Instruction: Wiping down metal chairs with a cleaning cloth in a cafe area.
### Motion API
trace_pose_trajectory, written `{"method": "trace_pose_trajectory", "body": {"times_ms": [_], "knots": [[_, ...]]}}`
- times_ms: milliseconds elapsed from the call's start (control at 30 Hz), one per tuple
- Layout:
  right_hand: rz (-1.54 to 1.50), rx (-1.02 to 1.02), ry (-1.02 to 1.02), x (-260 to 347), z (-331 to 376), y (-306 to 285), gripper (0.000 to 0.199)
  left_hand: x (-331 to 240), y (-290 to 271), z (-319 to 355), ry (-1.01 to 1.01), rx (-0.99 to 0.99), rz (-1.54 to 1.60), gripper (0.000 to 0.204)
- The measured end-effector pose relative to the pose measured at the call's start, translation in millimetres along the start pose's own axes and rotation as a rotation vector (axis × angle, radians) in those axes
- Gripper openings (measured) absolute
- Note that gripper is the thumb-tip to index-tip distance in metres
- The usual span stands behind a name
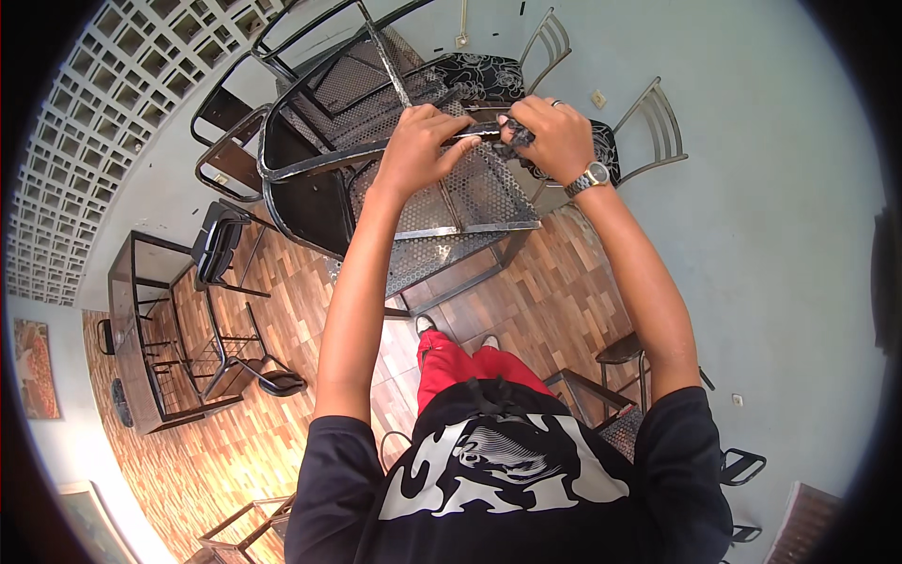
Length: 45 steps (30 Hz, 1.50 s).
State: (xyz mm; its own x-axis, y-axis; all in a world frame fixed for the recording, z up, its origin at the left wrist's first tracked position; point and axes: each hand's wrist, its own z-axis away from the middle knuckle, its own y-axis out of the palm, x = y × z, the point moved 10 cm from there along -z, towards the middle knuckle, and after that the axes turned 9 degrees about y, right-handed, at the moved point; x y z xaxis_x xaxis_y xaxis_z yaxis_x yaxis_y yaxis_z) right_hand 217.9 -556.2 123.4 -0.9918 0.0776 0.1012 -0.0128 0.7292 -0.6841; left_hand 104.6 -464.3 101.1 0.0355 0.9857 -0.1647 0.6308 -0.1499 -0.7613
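A black metal-framed chair (pixel 329 162) with worn paint lies tipped over on a perforated metal table (pixel 498 193) in front of me. My left hand (pixel 419 150) is closed around one of its leg tubes, the thumb stretched along it toward the right. Farther along the same tube, near its end, my right hand (pixel 556 143) pinches a dark, crumpled piece of material (pixel 517 134) against the metal. What this material is, I cannot make out. Bare, whitish scuffs show on the tube between my hands.
Two chairs with patterned seats (pixel 479 77) stand beyond the table by the wall. At left are a metal-framed table (pixel 120 291), a black chair (pixel 222 246) and an overturned chair (pixel 235 371) on the wood-look floor (pixel 291 329). Another chair (pixel 622 350) is near my right elbow.
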Motion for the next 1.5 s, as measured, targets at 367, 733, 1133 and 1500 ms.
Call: {"method": "trace_pose_trajectory", "body": {"times_ms": [367, 733, 1133, 1500], "knots": [[0.115, 0.093, 0.179, 0, -9, 14, 0.024, -3, -20, 27, -0.002, -0.093, -0.236, 0.063], [0.029, 0.132, 0.130, 45, -22, 53, 0.021, 7, -20, 27, -0.040, -0.025, -0.032, 0.079], [-0.026, 0.265, -0.121, 67, -10, 43, 0.049, 16, -31, 45, -0.048, 0.054, -0.161, 0.084], [-0.001, 0.353, 0.107, 46, -31, 64, 0.036, 13, -29, 44, -0.066, 0.029, -0.142, 0.086]]}}
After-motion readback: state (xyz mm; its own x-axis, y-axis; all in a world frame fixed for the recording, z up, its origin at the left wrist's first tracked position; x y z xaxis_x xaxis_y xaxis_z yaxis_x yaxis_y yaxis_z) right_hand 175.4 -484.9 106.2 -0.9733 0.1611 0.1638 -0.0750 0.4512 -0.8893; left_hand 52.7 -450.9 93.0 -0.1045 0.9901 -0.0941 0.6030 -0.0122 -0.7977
